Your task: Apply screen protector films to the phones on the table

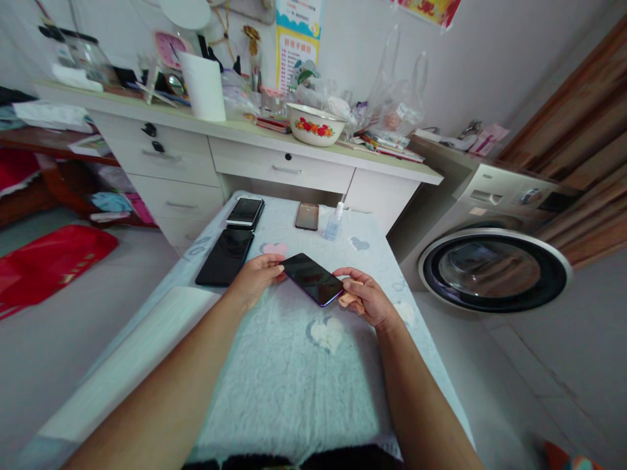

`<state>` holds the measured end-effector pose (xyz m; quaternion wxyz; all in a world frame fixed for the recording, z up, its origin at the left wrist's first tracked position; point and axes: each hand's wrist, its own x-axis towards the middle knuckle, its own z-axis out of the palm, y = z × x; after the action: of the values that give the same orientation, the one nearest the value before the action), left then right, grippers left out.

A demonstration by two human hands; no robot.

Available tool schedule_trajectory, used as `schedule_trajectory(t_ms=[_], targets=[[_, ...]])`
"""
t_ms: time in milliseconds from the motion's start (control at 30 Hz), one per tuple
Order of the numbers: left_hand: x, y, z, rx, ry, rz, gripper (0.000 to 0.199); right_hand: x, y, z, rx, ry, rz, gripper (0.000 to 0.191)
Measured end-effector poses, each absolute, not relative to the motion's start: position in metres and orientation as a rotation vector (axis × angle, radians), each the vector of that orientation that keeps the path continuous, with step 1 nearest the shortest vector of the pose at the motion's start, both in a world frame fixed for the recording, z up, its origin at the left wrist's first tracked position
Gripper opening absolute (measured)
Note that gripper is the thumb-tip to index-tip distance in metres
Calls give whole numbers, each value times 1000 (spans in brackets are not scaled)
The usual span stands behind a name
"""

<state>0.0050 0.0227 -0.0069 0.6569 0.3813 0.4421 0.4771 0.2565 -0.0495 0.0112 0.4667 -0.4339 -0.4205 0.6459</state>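
Black-screened phone [313, 279] — fingers of left hand [260, 277] and right hand [365, 294] clamped on its ends — hovers above the desk's middle [289, 391].

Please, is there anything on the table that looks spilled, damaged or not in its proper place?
Nothing clearly stands out. I see no spill on the tablecloth and no visible crack on the phone between the left hand and right hand. The small bottle seems upright.
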Motion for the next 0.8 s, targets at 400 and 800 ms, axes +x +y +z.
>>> schedule_trajectory(t_ms=[400, 800], targets=[[20, 22, -11, 700, 921, 1185, 21, 253, -51, 0, -1098, -1098, 1765, 63], [41, -2, -1, 1034, 1099, 1136, 52, 252, -50, 1, -1113, -1176, 1690, 74]])
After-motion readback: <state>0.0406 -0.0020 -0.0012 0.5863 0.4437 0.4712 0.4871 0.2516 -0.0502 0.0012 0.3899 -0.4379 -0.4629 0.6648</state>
